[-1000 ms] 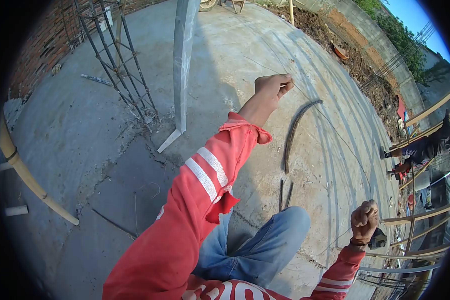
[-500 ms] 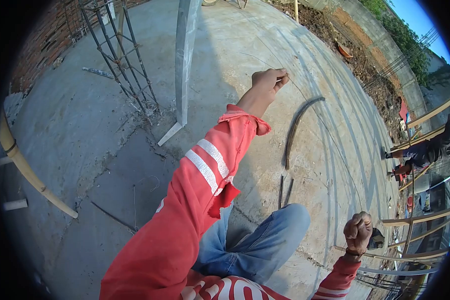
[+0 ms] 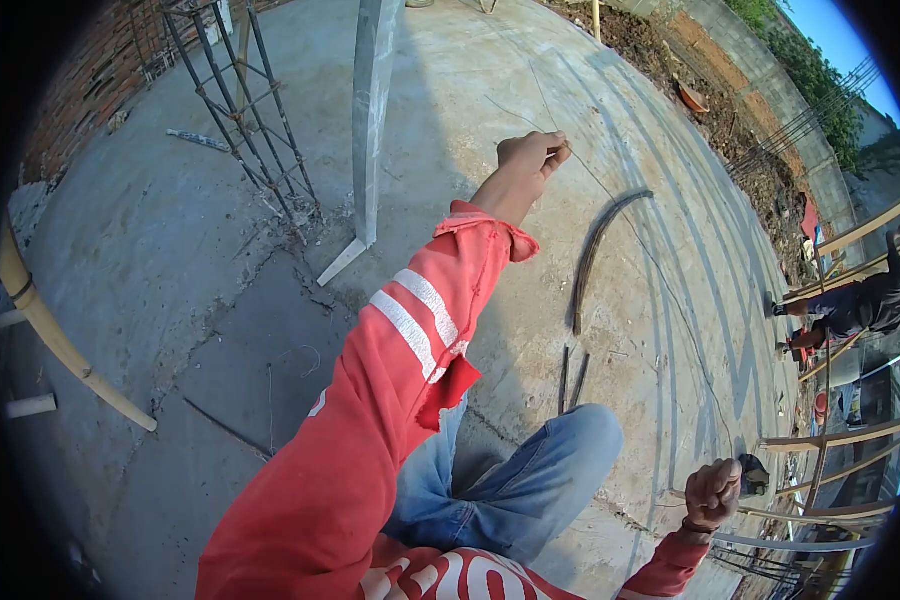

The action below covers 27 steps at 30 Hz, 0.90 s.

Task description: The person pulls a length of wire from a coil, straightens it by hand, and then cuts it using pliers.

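My left hand (image 3: 532, 165) is stretched far forward over the concrete floor, its thumb and fingers pinched on a thin wire (image 3: 660, 267). The wire runs with a slight bend towards the lower right, up to my right hand (image 3: 713, 493), which is closed in a fist at its other end. Thin loose strands stick out past the left fingertips. Between the hands, a curved bundle of dark wires (image 3: 592, 260) lies on the floor. Two short dark rods (image 3: 573, 380) lie just beyond my bent knee (image 3: 580, 450).
A rebar cage (image 3: 240, 110) and a metal post (image 3: 370, 120) stand at the upper left. A bamboo pole (image 3: 65, 335) leans at the far left. On the right are wooden poles (image 3: 840, 443) and another person (image 3: 860, 300). A dark object (image 3: 754, 475) sits beside my right hand.
My right hand has moved down, slightly closer to my body. The wire hangs less straight, and the strands past my left hand have shifted. My left hand has barely moved.
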Available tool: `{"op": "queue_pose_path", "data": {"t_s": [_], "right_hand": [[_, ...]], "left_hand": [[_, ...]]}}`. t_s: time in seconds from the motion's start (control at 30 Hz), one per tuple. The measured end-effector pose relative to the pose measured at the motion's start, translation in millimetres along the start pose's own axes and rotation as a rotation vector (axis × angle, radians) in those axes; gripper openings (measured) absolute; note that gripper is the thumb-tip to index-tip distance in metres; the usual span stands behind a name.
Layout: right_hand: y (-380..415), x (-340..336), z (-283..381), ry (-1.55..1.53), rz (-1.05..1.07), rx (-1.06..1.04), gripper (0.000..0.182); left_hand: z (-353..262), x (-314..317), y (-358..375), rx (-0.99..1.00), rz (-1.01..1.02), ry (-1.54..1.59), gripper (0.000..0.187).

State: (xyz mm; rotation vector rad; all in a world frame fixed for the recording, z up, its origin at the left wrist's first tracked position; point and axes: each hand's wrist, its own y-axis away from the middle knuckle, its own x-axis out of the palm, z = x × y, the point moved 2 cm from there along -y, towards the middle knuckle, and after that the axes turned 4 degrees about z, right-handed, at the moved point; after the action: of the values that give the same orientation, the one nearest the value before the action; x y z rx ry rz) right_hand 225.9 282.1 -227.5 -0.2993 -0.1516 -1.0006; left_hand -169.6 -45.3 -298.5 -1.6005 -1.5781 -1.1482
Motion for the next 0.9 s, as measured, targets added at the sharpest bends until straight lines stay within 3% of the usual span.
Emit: {"op": "queue_pose_path", "data": {"t_s": [0.07,0.1,0.17,0.23,0.3,0.37,0.4,0.43,0.5,0.53,0.6,0.63,0.7,0.73,0.77,0.83,0.87,0.9], "right_hand": [[10,-15,6,-0.131,-0.702,-0.121,0.020],[9,-17,4,-0.130,-0.700,-0.120,0.020],[13,-29,-9,0.611,-1.039,0.293,0.020],[13,-36,-27,1.373,-0.762,0.511,0.023],[10,-20,-34,1.290,-0.347,0.837,0.021],[4,3,-31,0.664,-0.095,1.047,0.020],[4,10,-20,0.471,0.021,1.003,0.022],[11,7,-19,0.473,0.025,1.004,0.022],[22,8,-1,-0.031,-0.148,0.033,0.025],[22,3,5,-0.031,-0.149,0.035,0.025],[23,-15,19,-0.106,-0.790,-0.065,0.025],[21,-18,15,-0.105,-0.790,-0.066,0.025],[17,-25,5,1.200,-0.798,0.539,0.024],[9,-15,-1,1.323,-0.601,0.722,0.021],[5,-3,-6,1.201,-0.392,0.910,0.022],[8,14,-11,0.699,-0.060,0.999,0.025],[12,15,-6,0.701,-0.057,0.997,0.025],[12,20,4,0.413,0.010,0.617,0.026]], "left_hand": [[-4,-2,-3,0.017,-0.015,0.000,0.006],[-7,-3,-1,0.034,-0.031,-0.001,0.006],[-9,-1,3,0.039,-0.022,-0.057,0.006],[-10,4,10,0.048,-0.012,-0.107,0.008],[-5,8,16,0.022,-0.054,-0.222,0.008],[-4,4,15,0.025,-0.070,-0.196,0.007],[-4,3,14,0.028,-0.080,-0.168,0.007],[-5,-2,9,0.031,-0.082,-0.166,0.007],[-9,-11,3,-0.006,-0.056,-0.068,0.006],[-11,-14,1,-0.008,-0.057,-0.067,0.006],[-15,-16,-4,0.003,-0.072,0.005,0.006],[-15,-15,-4,0.004,-0.071,0.005,0.006],[-13,-14,-6,-0.014,-0.030,-0.027,0.006],[-11,-11,-2,-0.011,-0.034,-0.023,0.006],[-7,-7,3,-0.005,-0.012,-0.045,0.006],[-6,-7,4,0.006,0.011,-0.071,0.006],[-7,-8,4,-0.004,0.003,-0.058,0.006],[-8,-9,4,-0.014,-0.005,-0.045,0.006]]}}
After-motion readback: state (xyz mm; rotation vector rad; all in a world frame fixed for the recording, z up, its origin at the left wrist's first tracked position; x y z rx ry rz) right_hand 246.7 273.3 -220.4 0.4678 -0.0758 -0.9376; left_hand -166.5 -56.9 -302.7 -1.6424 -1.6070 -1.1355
